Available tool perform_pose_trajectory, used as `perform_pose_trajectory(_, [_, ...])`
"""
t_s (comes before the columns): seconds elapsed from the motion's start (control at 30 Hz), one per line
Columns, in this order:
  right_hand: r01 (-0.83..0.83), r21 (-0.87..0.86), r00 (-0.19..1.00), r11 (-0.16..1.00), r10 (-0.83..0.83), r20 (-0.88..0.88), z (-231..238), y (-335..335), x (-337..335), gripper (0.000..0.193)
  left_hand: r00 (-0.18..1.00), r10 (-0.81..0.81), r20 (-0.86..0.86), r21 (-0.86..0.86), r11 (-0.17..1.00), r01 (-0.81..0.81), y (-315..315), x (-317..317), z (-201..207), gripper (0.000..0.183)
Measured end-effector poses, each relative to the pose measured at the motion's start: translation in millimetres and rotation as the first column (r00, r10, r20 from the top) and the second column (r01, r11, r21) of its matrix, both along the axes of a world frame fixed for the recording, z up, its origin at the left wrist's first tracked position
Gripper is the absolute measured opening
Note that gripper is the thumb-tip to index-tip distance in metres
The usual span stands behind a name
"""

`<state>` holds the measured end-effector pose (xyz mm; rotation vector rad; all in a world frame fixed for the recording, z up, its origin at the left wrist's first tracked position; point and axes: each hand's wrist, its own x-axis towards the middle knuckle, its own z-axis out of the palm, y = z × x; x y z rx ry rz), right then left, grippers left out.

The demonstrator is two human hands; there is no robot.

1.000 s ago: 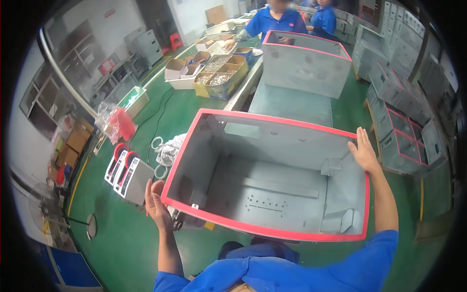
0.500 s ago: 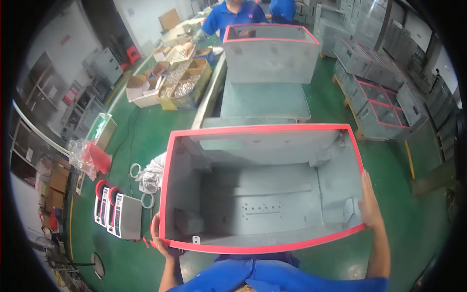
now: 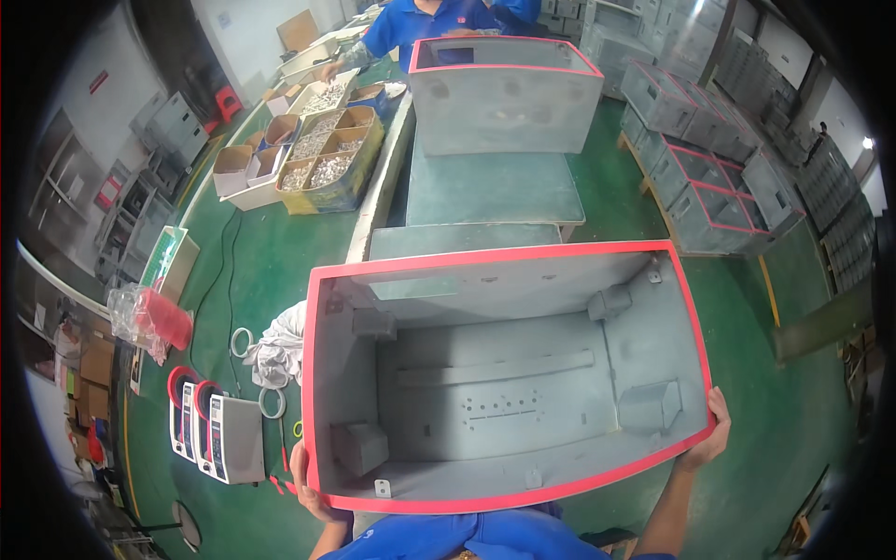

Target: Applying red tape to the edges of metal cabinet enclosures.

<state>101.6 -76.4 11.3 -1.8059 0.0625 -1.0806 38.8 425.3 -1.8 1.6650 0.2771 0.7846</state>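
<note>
A large grey metal box [image 3: 495,401] faces me with its open side up, pink-red edging running all round its rim. Both my hands hold it from the outside near the lower corners. My left hand [image 3: 314,487] grips the near left corner, some fingers hidden behind the wall. At the right wall, low down, my right hand [image 3: 711,437] is closed round the edge, its fingertips showing by the rim. Inside are corner brackets, a row of small holes in the bottom and a small white tab [image 3: 382,488] by the near edge.
Beyond stands a table [image 3: 495,187] bearing a similar box [image 3: 504,112]; a co-worker [image 3: 425,28] reaches over parts bins [image 3: 327,154] at far left. Two tape dispensers [image 3: 233,439] and a crumpled cloth [image 3: 278,345] lie left. Stacked boxes [image 3: 719,187] sit on a pallet at right.
The box has come a little nearer to me and tilted. My right hand has slid down the right wall toward the near corner. My left hand stays at its corner. The co-worker's arm reaches toward the bins.
</note>
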Motion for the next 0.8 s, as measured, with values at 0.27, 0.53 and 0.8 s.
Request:
perform_pose_trajectory(0.27, [0.006, 0.179, 0.994, 0.984, -0.025, 0.104, -9, 11, -1, 0.028, 0.996, 0.065, -0.058, 0.059, 0.996, -0.062, 3, 4, 8, 0.068])
perform_pose_trajectory(0.53, [0.006, 0.222, 0.997, 0.975, -0.024, 0.077, -7, 16, 3, 0.022, 0.997, 0.042, -0.062, 0.021, 0.999, -0.041, 17, 7, 0, 0.068])
perform_pose_trajectory(0.8, [0.115, -0.008, 0.993, 0.993, -0.114, 0.04, 0, 14, 50, 0.032, 0.997, -0.054, 0.049, 0.11, 0.993, 0.048, 23, 73, -6, 0.056])
